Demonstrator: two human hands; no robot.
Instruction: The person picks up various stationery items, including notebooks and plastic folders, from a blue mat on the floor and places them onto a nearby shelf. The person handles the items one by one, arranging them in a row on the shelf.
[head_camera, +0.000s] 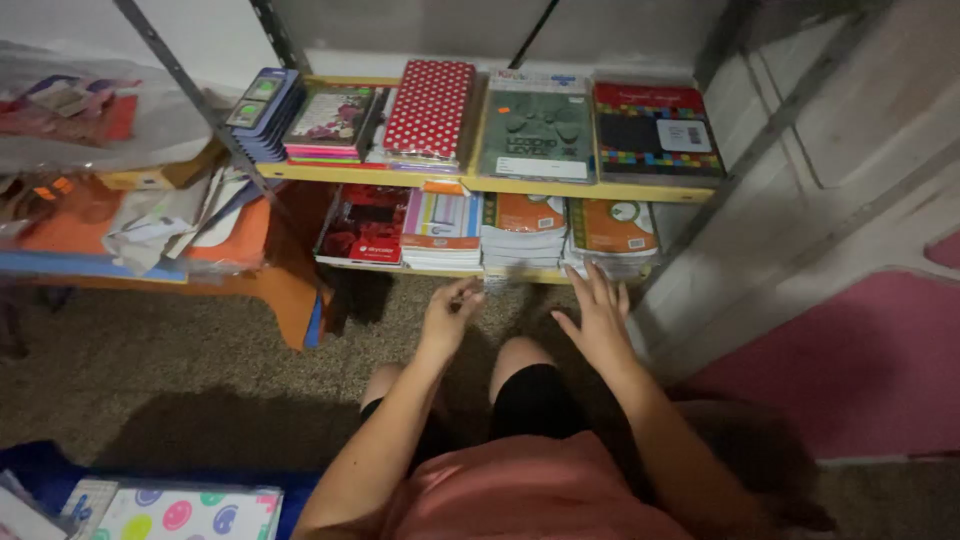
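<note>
I crouch before a low yellow shelf stacked with notebooks. My right hand is spread open, its fingertips at the front edge of an orange-and-white notebook stack at the shelf's right end. My left hand hovers below another orange-covered stack, fingers loosely curled, and I cannot make out anything in it. A striped notebook stack and a red-covered stack lie further left.
The upper yellow shelf carries a red polka-dot notebook, a grey-green pad, a dark pad with coloured squares and blue packs. An orange shelf with papers stands left. A smiley-patterned folder lies bottom left.
</note>
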